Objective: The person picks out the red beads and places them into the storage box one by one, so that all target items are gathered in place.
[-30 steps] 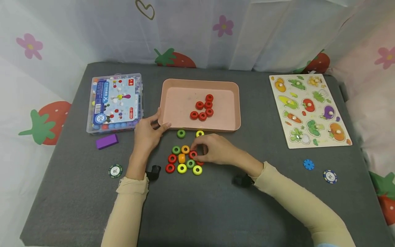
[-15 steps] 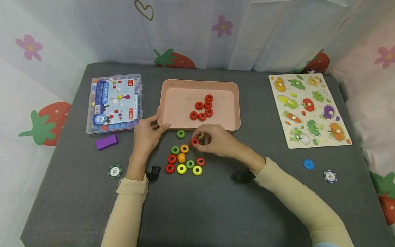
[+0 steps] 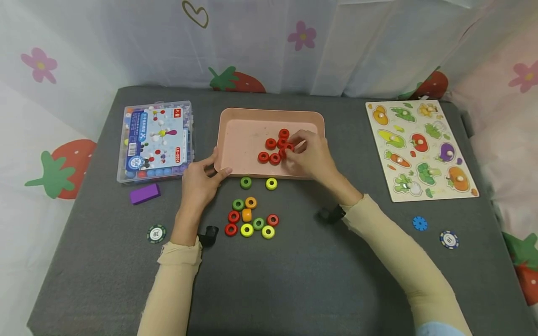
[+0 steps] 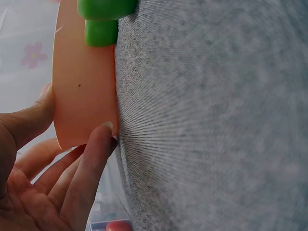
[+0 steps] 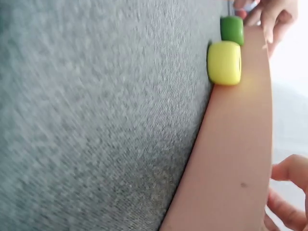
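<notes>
My left hand (image 3: 199,183) grips the near left corner of a shallow pink tray (image 3: 241,135); in the left wrist view its fingers (image 4: 94,161) press against the tray's outer wall. Over the tray's right half, my right hand (image 3: 313,156) pinches a red ring-shaped bead (image 3: 289,148) between thumb and fingers. Several more red beads (image 3: 271,143) lie in a cluster around it on the tray floor. Just outside the near wall sit a green bead (image 3: 245,182) and a yellow bead (image 5: 225,63). The right wrist view cuts off most of the right hand.
Nearer on the grey table lies a group of red, yellow, green and orange beads (image 3: 246,215). At left are a clear plastic case (image 3: 157,140), a purple block (image 3: 145,193) and a poker chip (image 3: 157,234). A vegetable puzzle board (image 3: 420,149) and two blue chips (image 3: 449,240) are at right.
My right hand has carried a red bead from the group on the table up over the near wall into the tray. The left hand has stayed at the tray's corner.
</notes>
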A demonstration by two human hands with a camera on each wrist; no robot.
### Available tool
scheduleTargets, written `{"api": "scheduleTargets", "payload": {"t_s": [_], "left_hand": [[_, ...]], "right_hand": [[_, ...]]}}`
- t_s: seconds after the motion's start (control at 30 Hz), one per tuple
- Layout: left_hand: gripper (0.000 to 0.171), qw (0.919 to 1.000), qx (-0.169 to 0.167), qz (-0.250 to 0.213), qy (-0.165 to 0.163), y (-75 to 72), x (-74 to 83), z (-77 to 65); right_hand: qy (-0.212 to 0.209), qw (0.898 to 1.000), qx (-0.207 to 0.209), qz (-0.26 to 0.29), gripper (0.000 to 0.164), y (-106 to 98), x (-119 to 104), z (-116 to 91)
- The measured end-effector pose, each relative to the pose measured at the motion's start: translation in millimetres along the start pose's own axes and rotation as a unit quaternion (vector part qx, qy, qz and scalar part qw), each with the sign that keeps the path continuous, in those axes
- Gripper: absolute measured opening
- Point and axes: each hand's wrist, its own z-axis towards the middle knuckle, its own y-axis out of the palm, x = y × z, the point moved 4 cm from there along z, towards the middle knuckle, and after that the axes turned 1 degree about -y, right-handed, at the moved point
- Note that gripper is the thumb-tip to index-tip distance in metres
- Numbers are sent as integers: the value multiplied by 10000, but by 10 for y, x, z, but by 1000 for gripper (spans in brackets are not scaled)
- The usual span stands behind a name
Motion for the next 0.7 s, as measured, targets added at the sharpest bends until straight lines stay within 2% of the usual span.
{"api": "scheduleTargets", "payload": {"t_s": [0.5, 0.7], "left_hand": [[65, 10000, -46, -28, -43, 11, -12, 5], [65, 10000, -60, -10, -55, 12, -20, 10]], "right_hand": [[688, 9969, 244, -309, 16, -26, 157, 92], [684, 9971, 16, -346, 18, 26, 183, 86]]}}
